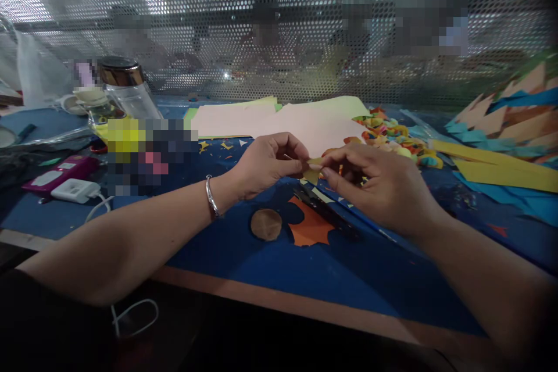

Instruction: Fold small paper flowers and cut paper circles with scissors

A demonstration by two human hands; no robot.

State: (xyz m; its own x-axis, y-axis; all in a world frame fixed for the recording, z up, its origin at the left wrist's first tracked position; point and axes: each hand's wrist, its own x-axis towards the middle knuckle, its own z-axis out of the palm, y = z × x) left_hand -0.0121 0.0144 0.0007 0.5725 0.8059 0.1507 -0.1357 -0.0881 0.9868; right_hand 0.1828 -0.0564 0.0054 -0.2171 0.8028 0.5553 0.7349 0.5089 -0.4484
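The scene is dim overall, with cool light from the upper left glaring through the perforated screen (279,23) and leaving bright spots near top centre. The lower edge sinks into deep shadow, the corners bend with wide-angle distortion, and the right edge is smeared soft.

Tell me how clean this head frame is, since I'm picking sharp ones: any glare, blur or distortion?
Head view: bright glare spots on the perforated metal screen; edges bow with wide-angle distortion; the left hand and right hand, pinching a small yellow paper piece, are fairly sharp; the stack of folded coloured paper at right is smeared; several patches are pixelated.
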